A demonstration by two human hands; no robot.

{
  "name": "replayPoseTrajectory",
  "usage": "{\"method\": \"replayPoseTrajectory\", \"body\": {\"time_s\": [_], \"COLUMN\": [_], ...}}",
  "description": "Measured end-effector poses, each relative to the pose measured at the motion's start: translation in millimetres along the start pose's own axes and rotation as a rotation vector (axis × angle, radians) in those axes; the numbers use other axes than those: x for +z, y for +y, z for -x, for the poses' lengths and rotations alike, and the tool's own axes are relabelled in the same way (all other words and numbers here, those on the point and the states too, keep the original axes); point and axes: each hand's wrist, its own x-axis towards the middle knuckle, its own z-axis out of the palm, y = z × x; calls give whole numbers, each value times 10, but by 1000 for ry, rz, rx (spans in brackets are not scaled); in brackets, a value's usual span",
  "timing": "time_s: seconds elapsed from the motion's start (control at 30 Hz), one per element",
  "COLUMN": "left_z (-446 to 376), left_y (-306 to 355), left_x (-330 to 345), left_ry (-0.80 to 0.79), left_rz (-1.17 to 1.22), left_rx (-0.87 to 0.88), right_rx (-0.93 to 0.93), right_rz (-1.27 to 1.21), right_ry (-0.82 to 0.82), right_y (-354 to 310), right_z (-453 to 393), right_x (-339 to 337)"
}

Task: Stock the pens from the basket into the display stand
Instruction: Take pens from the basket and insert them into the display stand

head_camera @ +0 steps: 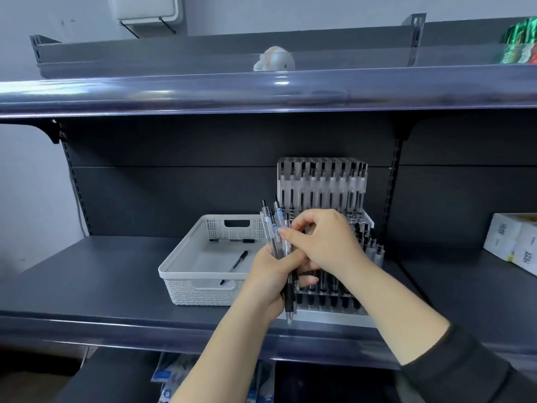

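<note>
The left hand [268, 274] is curled around a bunch of clear-barrelled pens [277, 228], held upright with their clicker ends fanning toward 12 o'clock and one black-gripped tip poking out below the palm. The right hand [325, 239] reaches across from 3 o'clock, its fingers bent and pinching at the tops of the same bunch. Both hands sit in front of the clear display stand [322, 184], whose back tier is already lined with pens. At 9 o'clock of the hands, touching the stand's side, the white woven basket [186, 266] rests on the dark shelf [101, 274]; two black pens [236, 264] lie in it. White boxes [514, 239] stand at 3 o'clock.
</note>
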Motion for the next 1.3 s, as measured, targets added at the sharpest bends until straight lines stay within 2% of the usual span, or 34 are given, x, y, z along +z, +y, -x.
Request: {"method": "replayPoseTrajectory", "body": {"time_s": [0.13,0.33,0.5,0.7,0.87,0.97,1.13,1.3], "left_z": [-3,-8,-14,-27,-39,-50,-62,-66], "left_y": [-15,-11,5,-12,4,8,17,30], "left_x": [23,-41,-76,-166,-197,-223,-299,-342], "left_ry": [-1,52,52,65,59,93,187,201], "left_rz": [-9,47,65,65,95,122,160,170], "left_rx": [8,-7,21,-5,-4,-34,-59,-69], "right_rx": [5,15,-33,26,24,14,57,-7], "right_rz": [17,-141,26,178,181,84,-318,-200], "right_ry": [15,123,144,-35,-72,-5,324,402], "right_y": [3,75,55,-10,-15,-22,-19,-44], "right_z": [-7,-97,-65,-159,-162,-195,-493,-765], "right_x": [3,-71,-49,-118,-89,-124,-277,-253]}}
